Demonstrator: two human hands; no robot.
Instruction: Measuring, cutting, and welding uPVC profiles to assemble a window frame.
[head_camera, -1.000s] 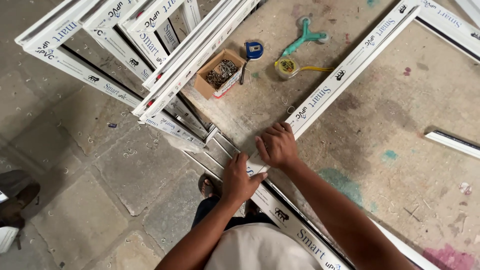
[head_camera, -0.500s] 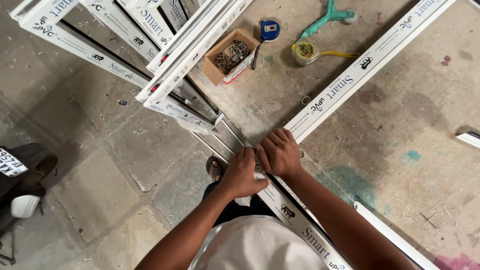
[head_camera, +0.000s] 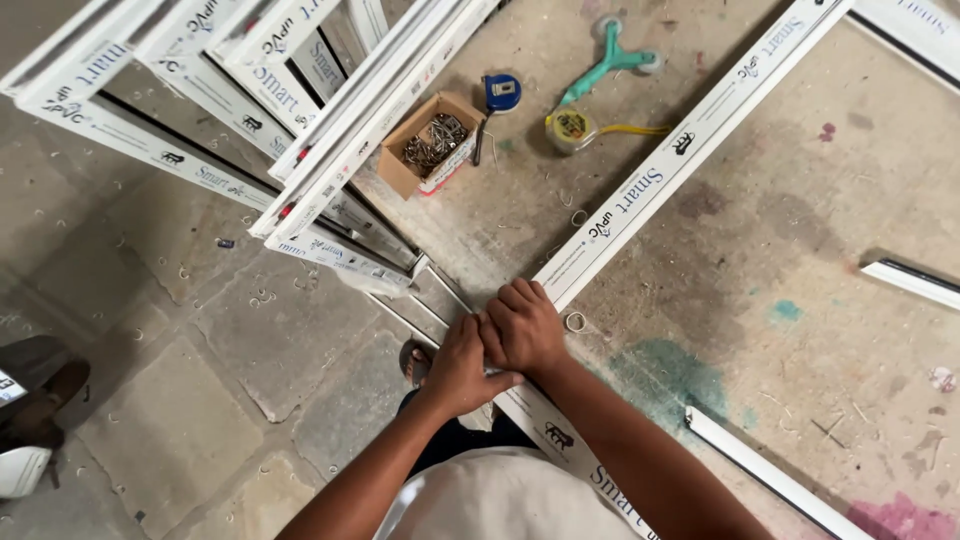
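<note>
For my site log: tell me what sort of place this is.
Probably a window-frame fabrication workshop. White plastic frame profiles lie across a dusty, paint-stained worktable, beside an open cardboard box of metal screws and a yellow tape measure. Both hands press at a frame corner.

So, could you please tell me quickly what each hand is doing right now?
Left hand: curled shut at the corner of the white window frame; its grip cannot be told.
Right hand: closed, pressing down on that same corner.
</note>
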